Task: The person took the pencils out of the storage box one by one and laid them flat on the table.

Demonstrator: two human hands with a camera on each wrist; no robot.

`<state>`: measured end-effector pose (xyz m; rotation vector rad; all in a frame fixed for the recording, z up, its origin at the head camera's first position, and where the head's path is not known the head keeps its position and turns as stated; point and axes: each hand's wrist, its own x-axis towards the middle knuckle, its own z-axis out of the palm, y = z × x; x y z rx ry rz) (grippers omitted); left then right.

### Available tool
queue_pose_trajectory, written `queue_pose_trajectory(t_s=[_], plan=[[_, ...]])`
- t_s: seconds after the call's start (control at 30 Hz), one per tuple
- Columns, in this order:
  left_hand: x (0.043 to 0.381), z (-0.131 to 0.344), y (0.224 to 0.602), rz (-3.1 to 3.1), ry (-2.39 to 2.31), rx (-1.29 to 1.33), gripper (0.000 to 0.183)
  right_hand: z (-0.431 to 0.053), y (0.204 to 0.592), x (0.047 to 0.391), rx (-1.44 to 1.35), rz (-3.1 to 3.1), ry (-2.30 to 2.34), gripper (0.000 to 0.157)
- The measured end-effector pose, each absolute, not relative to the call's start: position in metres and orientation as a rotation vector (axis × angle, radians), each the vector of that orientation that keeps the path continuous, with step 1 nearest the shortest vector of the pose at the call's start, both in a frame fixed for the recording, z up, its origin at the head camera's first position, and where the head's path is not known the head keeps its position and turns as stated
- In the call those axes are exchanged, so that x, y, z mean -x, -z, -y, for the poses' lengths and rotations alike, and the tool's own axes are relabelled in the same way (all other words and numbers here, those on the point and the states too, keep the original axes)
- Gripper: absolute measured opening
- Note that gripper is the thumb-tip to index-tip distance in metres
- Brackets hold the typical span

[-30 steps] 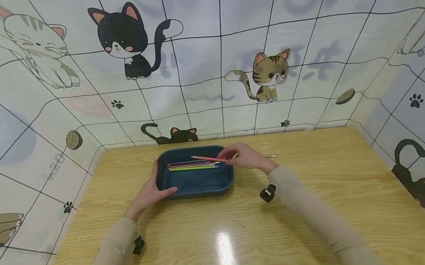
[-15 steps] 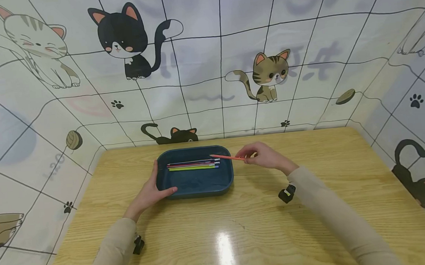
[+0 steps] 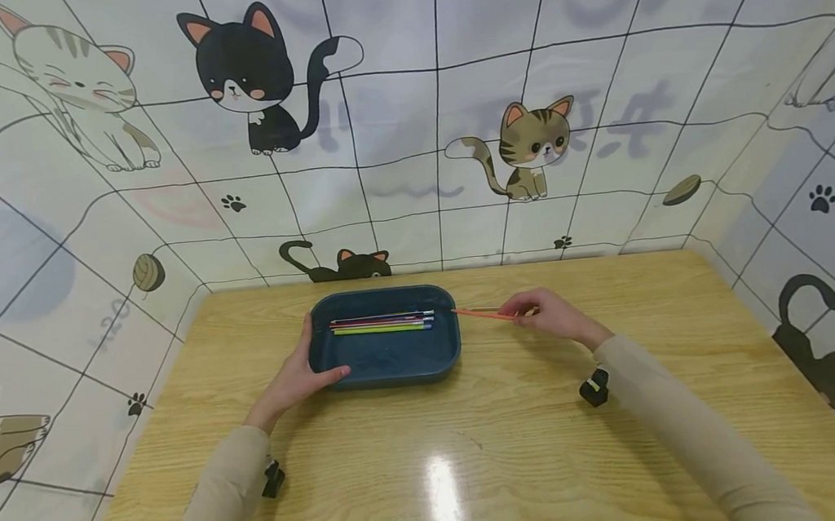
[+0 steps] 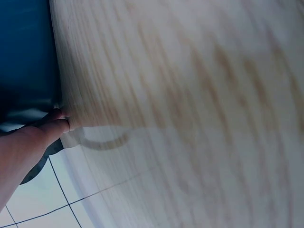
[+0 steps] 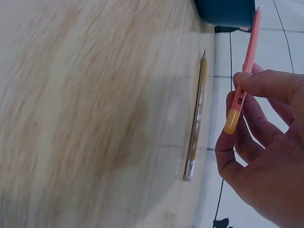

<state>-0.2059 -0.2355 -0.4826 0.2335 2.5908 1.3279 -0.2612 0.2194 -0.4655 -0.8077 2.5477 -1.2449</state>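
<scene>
A dark blue tray [image 3: 388, 357] stands toward the back of the table, several pencils [image 3: 382, 324] lying side by side in it. My left hand [image 3: 297, 378] holds the tray's left end, thumb over the near rim and fingers along the outer side. Right of the tray, my right hand [image 3: 550, 317] pinches a coral pencil [image 5: 251, 47] between thumb and fingers. Its sharpened tip points left to the tray's right rim; its yellow end shows in the right wrist view. Below that hand a gold-coloured pencil [image 5: 195, 118] lies on the table.
The wooden table [image 3: 375, 468] meets a cloth wall [image 3: 397, 188] printed with cats and grid lines, with side walls left and right. Black wrist cameras are worn on the left wrist [image 3: 273, 478] and the right wrist [image 3: 594, 388].
My right hand has moved right, drawing the coral pencil from above the tray out past its right rim. The left hand stays on the tray. The head view has shifted slightly.
</scene>
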Motion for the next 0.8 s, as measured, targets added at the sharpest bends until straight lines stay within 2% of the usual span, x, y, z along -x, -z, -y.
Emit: queue_pose_trajectory(t_s=[0.37, 0.8], plan=[[0.207, 0.236, 0.484, -2.604, -1.316, -0.24, 0.121, -0.233, 0.479, 0.265, 0.801, -2.57, 1.218, 0.024], [0.205, 0.235, 0.481, -2.594, -1.332, -0.245, 0.119, -0.242, 0.489, 0.272, 0.671, -2.629, 1.096, 0.025]])
